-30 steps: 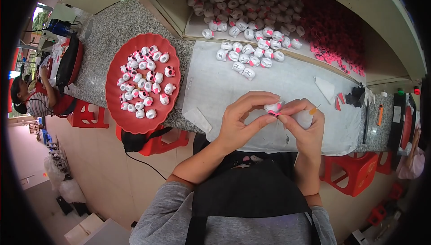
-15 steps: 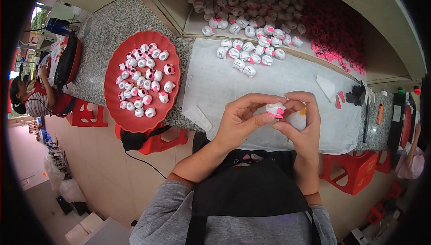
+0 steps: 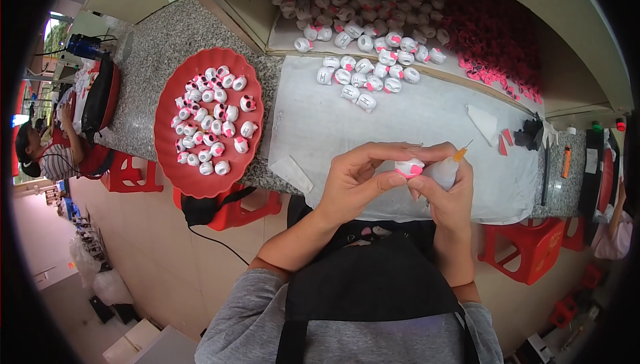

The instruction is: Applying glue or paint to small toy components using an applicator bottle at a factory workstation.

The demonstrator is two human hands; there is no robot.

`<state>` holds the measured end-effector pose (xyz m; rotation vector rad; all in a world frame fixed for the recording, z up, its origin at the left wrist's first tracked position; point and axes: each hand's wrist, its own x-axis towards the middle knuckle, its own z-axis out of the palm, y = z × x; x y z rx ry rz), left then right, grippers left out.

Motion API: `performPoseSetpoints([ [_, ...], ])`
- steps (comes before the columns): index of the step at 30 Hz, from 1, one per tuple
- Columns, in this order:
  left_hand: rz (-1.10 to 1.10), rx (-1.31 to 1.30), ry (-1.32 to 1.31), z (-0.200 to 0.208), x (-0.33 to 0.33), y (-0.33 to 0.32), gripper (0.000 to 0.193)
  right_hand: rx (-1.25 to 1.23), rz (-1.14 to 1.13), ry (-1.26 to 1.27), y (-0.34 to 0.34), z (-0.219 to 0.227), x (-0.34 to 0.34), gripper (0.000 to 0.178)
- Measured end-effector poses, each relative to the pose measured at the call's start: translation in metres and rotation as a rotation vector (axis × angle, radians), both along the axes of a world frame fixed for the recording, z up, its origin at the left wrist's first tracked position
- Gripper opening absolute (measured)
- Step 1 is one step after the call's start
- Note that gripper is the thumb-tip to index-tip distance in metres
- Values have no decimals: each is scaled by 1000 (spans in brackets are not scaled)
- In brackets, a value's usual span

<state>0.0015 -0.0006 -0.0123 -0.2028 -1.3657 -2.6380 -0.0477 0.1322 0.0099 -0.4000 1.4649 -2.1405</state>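
The small white piece (image 3: 404, 166) is rounded and smooth, glossy on its upper face, with a bright pink part spread over its lower right side; it sits above the white sheet (image 3: 320, 124), in front of the person's chest, between the 2 hands; the left hand (image 3: 352, 181) grips it from the left, thumb below and fingers curved over the top; the right hand (image 3: 455, 194) meets it with thumb and fingertips from the other side, and also clasps a pale bottle (image 3: 443, 175) whose orange nozzle and thin needle point up and to the right; farther up the sheet lie loose white pieces (image 3: 366, 102), several with pink parts; to the left, a red scalloped tray (image 3: 190, 182) bears many white pieces with pink and black details.
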Motion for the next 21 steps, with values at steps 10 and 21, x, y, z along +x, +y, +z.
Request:
performPoseSetpoints([
  [10, 41, -24, -15, -3, 1, 3, 23, 63, -62, 27, -1, -1, 1, 24],
  [21, 87, -128, 50, -5, 0, 3, 20, 28, -74, 36, -1, -2, 2, 22],
])
